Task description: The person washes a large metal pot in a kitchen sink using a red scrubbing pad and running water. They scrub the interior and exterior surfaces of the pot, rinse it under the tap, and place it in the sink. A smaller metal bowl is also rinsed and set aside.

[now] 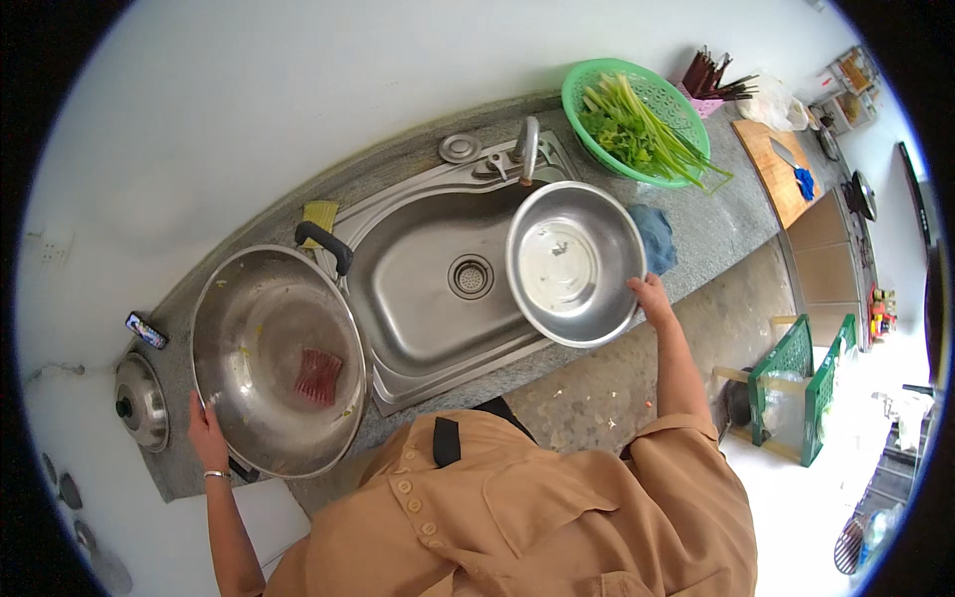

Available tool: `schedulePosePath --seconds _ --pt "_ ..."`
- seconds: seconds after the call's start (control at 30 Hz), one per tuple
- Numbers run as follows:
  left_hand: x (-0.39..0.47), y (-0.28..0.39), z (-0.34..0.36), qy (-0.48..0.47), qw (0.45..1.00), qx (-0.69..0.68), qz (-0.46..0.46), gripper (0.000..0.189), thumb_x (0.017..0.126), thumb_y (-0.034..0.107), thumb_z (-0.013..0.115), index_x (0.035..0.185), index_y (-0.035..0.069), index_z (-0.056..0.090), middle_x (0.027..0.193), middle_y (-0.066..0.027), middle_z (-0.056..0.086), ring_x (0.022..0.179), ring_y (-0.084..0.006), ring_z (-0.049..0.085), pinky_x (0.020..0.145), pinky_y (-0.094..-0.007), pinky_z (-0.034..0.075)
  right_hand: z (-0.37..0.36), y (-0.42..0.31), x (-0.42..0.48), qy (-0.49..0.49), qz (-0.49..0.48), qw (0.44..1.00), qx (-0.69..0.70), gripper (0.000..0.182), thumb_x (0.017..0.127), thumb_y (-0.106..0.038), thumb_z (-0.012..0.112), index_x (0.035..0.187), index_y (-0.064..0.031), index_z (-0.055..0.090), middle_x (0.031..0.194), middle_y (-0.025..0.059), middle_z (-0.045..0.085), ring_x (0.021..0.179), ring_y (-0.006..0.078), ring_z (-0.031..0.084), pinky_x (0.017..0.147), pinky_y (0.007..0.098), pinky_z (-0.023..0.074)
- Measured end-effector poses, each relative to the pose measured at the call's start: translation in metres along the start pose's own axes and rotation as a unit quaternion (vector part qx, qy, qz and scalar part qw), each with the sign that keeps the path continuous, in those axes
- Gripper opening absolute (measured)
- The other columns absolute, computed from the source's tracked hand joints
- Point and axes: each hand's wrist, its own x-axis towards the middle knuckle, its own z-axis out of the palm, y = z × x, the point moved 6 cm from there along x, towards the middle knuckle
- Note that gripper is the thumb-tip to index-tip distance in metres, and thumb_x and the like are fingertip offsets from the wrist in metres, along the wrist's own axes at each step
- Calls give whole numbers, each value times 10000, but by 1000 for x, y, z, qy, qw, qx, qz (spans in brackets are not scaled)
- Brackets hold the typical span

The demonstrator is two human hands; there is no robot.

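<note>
My left hand grips the left rim of a large stainless steel wok, which rests on the counter left of the sink. Inside the wok lie a red mesh scrubbing pad and a few yellow-green scraps. Its black handle points towards the sink edge. With my right hand I hold the right rim of a stainless steel basin. The basin spans the right end of the stainless steel sink, below the faucet. Small dark specks show at its bottom.
A green plastic basket of leafy stalks stands behind the basin. Near it are a blue cloth and a cutting board with a cleaver. To the left sit a pot lid and a phone. A yellow cloth lies behind the wok.
</note>
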Motion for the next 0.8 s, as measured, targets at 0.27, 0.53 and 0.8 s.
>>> schedulePosePath --seconds 0.27,0.53,0.8 --pt "-8 21 -6 1 1000 -2 -17 464 988 216 474 1392 -9 430 1358 -186 524 1199 -275 548 991 -335 414 -96 11 5 101 20 994 -22 264 790 -102 622 1025 20 624 828 77 655 652 163 596 590 327 483" --pt "-4 42 -3 -16 999 -10 -26 460 980 194 479 1382 -23 432 1273 -199 581 1118 -272 590 948 -351 437 -145 39 -8 211 -44 976 0 365 858 -267 623 1108 -1 617 814 34 607 551 133 536 451 294 405" --pt "-6 41 -3 9 1000 6 -8 429 959 177 502 1343 -13 475 1200 -217 618 1048 -308 632 888 -361 470 -137 0 -96 534 -89 819 -191 423 899 -332 620 1195 -30 620 1027 87 674 845 184 624 775 302 490"
